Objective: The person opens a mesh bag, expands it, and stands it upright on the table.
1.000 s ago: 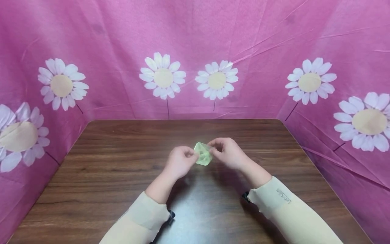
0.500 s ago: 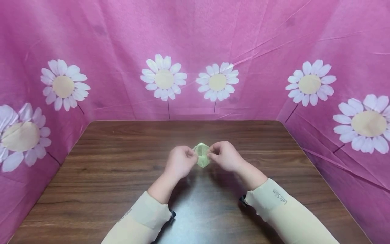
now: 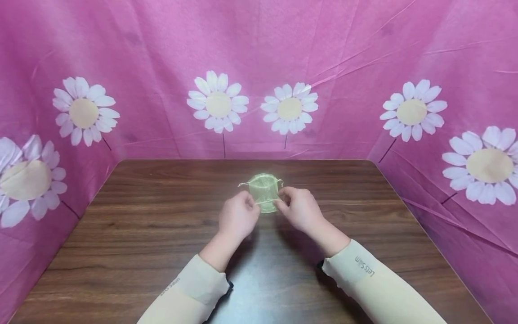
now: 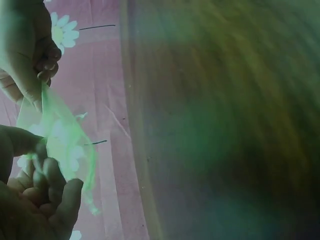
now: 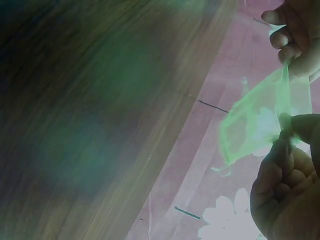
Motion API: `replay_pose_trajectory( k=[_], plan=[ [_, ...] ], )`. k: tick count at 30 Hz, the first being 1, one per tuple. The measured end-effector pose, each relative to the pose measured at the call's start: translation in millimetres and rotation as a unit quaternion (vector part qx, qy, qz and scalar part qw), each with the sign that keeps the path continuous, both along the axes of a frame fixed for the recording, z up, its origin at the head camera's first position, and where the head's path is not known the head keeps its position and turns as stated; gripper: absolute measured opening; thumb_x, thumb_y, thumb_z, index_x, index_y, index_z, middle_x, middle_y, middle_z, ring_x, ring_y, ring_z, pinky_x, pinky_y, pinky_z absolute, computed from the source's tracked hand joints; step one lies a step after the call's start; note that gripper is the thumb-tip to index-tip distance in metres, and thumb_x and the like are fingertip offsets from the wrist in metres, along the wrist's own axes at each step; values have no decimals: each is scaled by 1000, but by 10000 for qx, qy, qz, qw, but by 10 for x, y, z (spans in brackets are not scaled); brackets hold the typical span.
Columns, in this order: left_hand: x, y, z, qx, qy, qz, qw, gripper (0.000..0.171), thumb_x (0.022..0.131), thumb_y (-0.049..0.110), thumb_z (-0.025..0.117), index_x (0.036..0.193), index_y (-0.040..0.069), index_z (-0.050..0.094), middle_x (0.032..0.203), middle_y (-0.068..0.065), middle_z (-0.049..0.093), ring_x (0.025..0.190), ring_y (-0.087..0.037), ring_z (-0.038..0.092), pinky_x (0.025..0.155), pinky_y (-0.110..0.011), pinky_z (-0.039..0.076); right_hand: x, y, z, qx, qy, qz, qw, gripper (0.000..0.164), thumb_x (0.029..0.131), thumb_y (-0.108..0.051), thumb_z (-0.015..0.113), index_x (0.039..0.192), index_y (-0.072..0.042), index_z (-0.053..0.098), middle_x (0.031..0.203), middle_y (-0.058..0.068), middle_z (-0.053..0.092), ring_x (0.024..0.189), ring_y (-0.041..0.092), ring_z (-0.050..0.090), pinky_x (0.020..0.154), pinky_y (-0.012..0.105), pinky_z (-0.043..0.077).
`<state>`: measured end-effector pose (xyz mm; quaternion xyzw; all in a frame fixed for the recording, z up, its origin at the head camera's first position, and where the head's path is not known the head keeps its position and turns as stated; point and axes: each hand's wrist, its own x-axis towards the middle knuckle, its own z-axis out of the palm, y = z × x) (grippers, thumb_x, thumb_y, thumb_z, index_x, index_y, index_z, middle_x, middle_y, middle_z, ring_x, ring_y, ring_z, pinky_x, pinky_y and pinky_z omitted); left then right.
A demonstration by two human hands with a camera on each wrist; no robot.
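Between both hands, above the table, is a small sheer light-green drawstring pouch (image 3: pixel 263 189). Thin cord ends stick out at both sides near its far end. My left hand (image 3: pixel 238 213) pinches the near left part between thumb and fingers, and my right hand (image 3: pixel 300 209) pinches the near right part. A fold runs straight across from one pinch to the other. In the left wrist view the pouch (image 4: pixel 70 137) hangs see-through between the hands. The right wrist view shows the pouch (image 5: pixel 250 117) stretched between the fingertips, with nothing visible inside.
A dark brown wooden table (image 3: pixel 141 225) lies beneath the hands. Pink cloth (image 3: pixel 259 40) with printed white daisies surrounds its back and sides. Beige sleeves cover both forearms, with a black wrist strap (image 3: pixel 229 289) at the left cuff.
The pouch, earlier bunched and folded small between the fingers, now stands spread flatter and farther up, with its cords showing. The right hand has shifted its pinch; the left stays nearly in place.
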<state>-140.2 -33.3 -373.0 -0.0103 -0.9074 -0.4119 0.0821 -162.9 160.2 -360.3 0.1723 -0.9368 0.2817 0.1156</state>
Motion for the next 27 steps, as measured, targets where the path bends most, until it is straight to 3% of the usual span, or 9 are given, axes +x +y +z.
replay_pose_trajectory(
  k=[4,8,13,16,19,22,27],
  plan=[
    [10,14,5,-138,176,138,9997,8,89,17,71,86,17,63,76,0,68,67,-22,62,60,-42,51,1,-10,-4,204,-32,1,9998,10,93,-16,73,93,-9,80,73,-2,71,60,10,59,58,36,53],
    [-6,29,-9,36,473,173,9987,6,89,12,73,95,11,71,81,-3,72,71,-24,68,63,-42,55,0,-23,-17,145,44,4,9999,12,89,-10,69,92,-8,81,74,-1,73,62,12,63,59,36,56],
    [-23,51,-33,-240,577,277,9977,8,89,13,75,96,11,76,85,-4,76,74,-26,71,64,-46,57,-1,-38,-61,377,730,-67,9966,7,88,-7,73,89,-6,80,82,6,76,69,24,71,63,45,59],
    [-25,62,-43,-485,542,395,9966,4,88,15,74,90,13,71,82,-4,74,73,-29,70,63,-50,56,11,-46,-101,565,1117,-211,9919,0,86,-7,75,86,-7,75,80,7,74,67,32,71,57,50,57],
    [-30,69,-52,-554,466,452,9964,6,87,17,72,92,16,68,78,-4,72,72,-31,70,62,-52,54,33,-62,-121,644,1321,-366,9885,8,84,-7,74,85,-8,67,70,6,68,57,36,65,47,52,52],
    [-37,69,-69,-656,463,449,9958,9,88,20,71,97,17,69,76,-3,71,71,-31,69,59,-50,52,57,-74,-117,734,1330,-522,9870,9,85,-9,73,88,-9,65,67,7,66,54,38,63,46,53,50],
    [-51,65,-80,-848,708,416,9930,11,90,20,71,99,17,76,84,-2,77,73,-31,72,58,-50,54,72,-82,-78,957,1113,-609,9873,10,92,-13,70,97,-7,75,81,11,75,64,42,69,51,57,54]
  ],
)
